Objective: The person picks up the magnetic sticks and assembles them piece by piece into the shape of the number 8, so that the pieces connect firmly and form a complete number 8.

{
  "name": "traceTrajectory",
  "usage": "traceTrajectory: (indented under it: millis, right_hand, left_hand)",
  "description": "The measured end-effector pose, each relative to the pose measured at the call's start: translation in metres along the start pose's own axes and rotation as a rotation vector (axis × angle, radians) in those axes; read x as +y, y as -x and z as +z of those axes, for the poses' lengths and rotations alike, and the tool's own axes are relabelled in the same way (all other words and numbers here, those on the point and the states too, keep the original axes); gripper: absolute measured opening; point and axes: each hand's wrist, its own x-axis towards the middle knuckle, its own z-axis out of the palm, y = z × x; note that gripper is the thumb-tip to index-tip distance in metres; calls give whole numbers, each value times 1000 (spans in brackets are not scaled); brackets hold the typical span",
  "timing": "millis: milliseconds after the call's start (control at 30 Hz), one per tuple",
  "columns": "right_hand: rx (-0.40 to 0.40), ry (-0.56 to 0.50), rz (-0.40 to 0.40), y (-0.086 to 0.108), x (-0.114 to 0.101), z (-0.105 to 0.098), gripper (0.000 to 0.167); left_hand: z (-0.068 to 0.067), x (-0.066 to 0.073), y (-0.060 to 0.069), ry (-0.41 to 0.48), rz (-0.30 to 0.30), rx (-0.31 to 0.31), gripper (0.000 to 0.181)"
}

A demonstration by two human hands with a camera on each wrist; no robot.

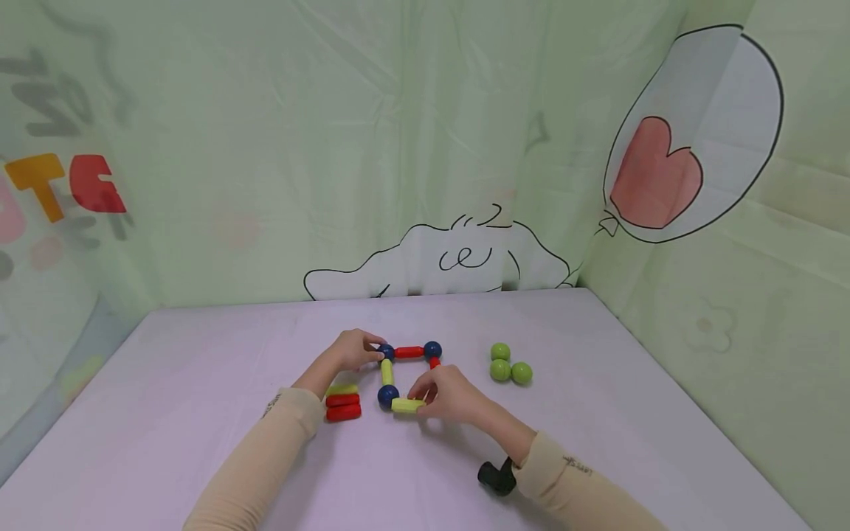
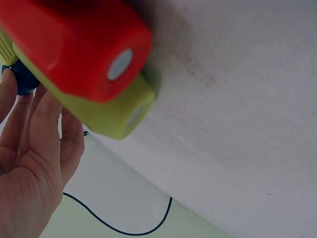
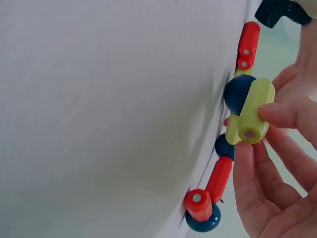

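My left hand (image 1: 357,349) pinches the blue ball (image 1: 386,352) at the far left corner of a frame of rods and balls. A red rod (image 1: 409,352) runs from it to another blue ball (image 1: 433,349), and a yellow-green rod (image 1: 387,372) to the near blue ball (image 1: 388,397). Between thumb and fingers, my right hand (image 1: 450,395) holds a yellow-green rod (image 1: 407,405), its left end at the near ball. Another red rod (image 1: 434,363) extends from the far right ball, partly behind the right hand. The right wrist view shows the held rod's (image 3: 256,111) free end.
Two red rods (image 1: 343,412) and a yellow-green one (image 1: 342,389) lie left of the frame, beside my left wrist. Three green balls (image 1: 501,370) sit to the right. A black object (image 1: 496,478) is at my right cuff.
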Motion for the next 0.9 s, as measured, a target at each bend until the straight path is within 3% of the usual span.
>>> traceTrajectory:
  millis: [533,900]
  right_hand:
    - [39,24,32,-3,9,-5,17]
    - [16,28,8,-9,15,-8,17]
  left_hand:
    - [0,1,0,2,-3,3,35]
    - [1,-1,-2,5,-14,11,35]
